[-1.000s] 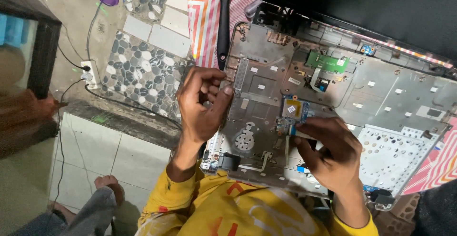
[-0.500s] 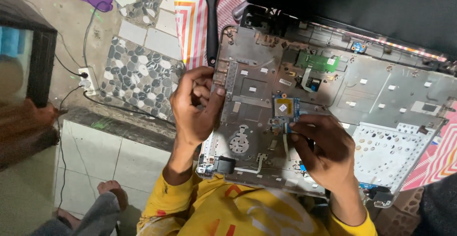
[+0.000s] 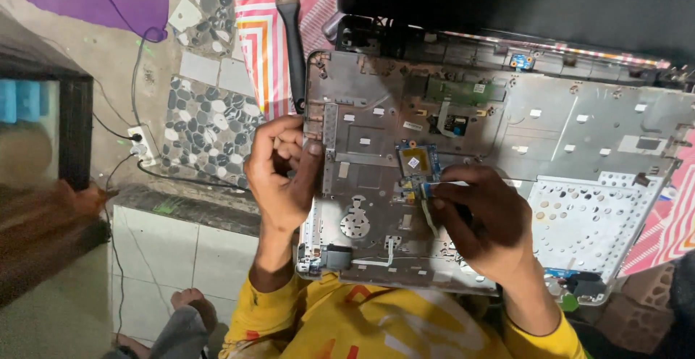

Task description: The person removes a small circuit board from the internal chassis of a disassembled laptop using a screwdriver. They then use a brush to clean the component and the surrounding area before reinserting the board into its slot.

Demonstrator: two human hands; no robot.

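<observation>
We see an opened laptop chassis (image 3: pixel 507 134) lying on striped cloth (image 3: pixel 264 33), its small blue circuit board (image 3: pixel 418 162) exposed. The right hand (image 3: pixel 481 221) pinches a flat ribbon cable (image 3: pixel 434 185) beside that board; the left hand (image 3: pixel 279 174), fingers curled together, grips the chassis's left edge. A paintbrush (image 3: pixel 289 26) lies alongside.

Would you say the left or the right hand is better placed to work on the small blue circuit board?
Probably the right hand: its fingertips touch the small blue circuit board, while the left hand grips the laptop chassis edge.
</observation>
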